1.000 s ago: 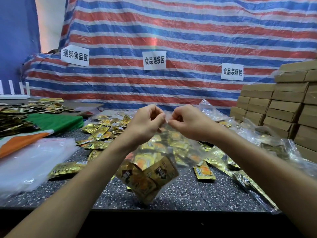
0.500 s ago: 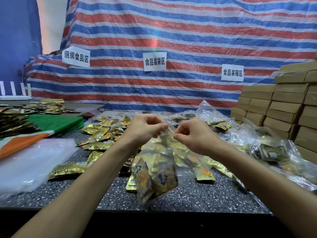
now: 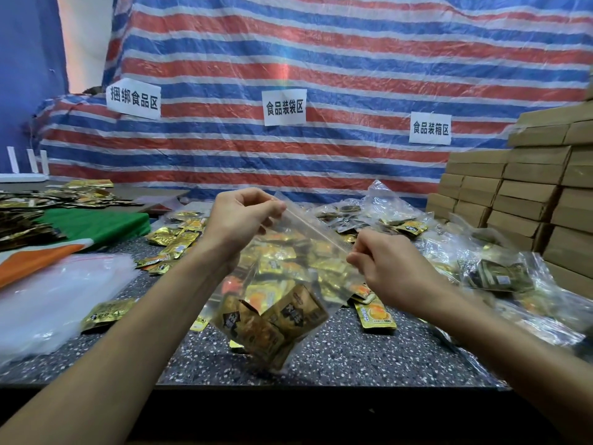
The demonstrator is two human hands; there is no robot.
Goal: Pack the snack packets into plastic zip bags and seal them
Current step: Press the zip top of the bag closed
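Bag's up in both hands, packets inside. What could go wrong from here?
1. The left hand and right hand pinch only the top strip of the zip bag; the packets sag in its lower corner, so it could slip free.
2. Whether the strip between them is sealed cannot be seen; a gap might spill packets onto the table.

Packets [image 3: 268, 319] in zip bag [image 3: 298, 248] over table [image 3: 369, 358] ctr; loose packets [image 3: 175, 236] behind it, empty bags [image 3: 48, 300] L, boxes [image 3: 529, 194] R

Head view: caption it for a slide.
Left hand and right hand pinch the top of a clear zip bag holding gold snack packets.
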